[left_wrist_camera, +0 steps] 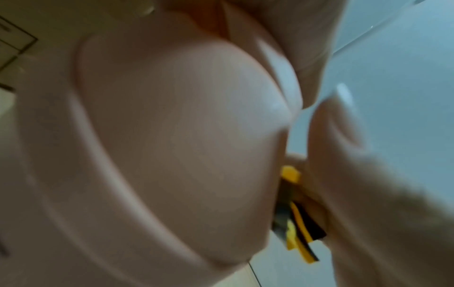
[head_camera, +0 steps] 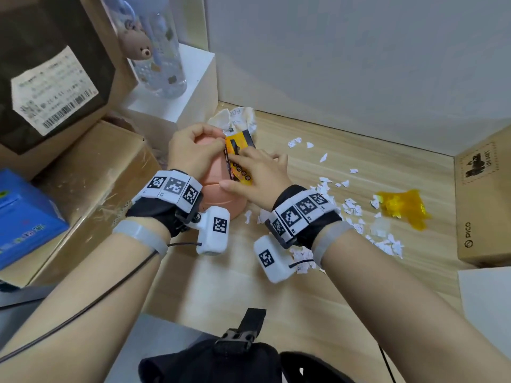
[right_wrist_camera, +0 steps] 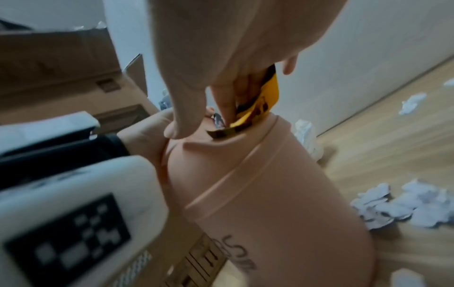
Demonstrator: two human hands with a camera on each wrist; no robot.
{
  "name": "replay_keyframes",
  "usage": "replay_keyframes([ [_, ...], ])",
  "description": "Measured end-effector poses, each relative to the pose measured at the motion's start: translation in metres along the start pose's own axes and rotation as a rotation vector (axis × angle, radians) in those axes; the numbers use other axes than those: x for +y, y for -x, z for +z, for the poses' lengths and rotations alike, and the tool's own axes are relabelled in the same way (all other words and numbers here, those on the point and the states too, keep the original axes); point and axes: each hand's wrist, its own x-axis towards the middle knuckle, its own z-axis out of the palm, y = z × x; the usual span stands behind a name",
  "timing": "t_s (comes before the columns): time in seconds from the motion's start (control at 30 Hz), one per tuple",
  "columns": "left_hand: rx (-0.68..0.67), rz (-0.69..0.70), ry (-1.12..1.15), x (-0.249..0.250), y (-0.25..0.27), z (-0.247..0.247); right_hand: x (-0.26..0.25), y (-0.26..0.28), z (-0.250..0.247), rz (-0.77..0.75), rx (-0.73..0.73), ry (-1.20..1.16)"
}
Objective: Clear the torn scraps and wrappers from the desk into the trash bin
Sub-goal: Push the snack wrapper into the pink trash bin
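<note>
A small pink trash bin (head_camera: 218,189) stands on the wooden desk (head_camera: 359,167), toward its left side, just beside a stack of cardboard boxes (head_camera: 91,172). The left hand (head_camera: 193,153) sits on the bin's top, fingers curled with the tips pinched at the near-left edge of a yellow-and-black wrapper (head_camera: 239,158). The right hand (head_camera: 257,175) lies over the same wrapper with fingers extended and fairly straight, pressing it down at the bin's opening; in the right wrist view the wrapper (right_wrist_camera: 255,108) stands partly inside the rim under the fingers (right_wrist_camera: 221,101). Whether the thumb grips the wrapper cannot be told. Torn white paper scraps (head_camera: 351,205) lie scattered on the desk to the right of the bin, some near the right wrist. A crumpled yellow film wrapper (head_camera: 401,207) lies further right among them. A crumpled white paper (head_camera: 237,118) rests at the far side, just behind the bin.
</note>
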Motion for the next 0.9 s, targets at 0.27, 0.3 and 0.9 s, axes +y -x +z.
replay_keyframes([
  [0.27,-0.011,0.050,-0.127,0.006,0.001,0.006,0.001,-0.009,0.006,-0.051,-0.415,0.314],
  [0.3,-0.012,0.055,-0.138,0.007,0.001,0.005,0.000,-0.014,0.008,-0.045,-0.433,0.311],
  [0.9,-0.013,0.127,-0.200,-0.001,-0.021,-0.010,0.010,-0.040,0.009,-0.254,-0.400,0.281],
])
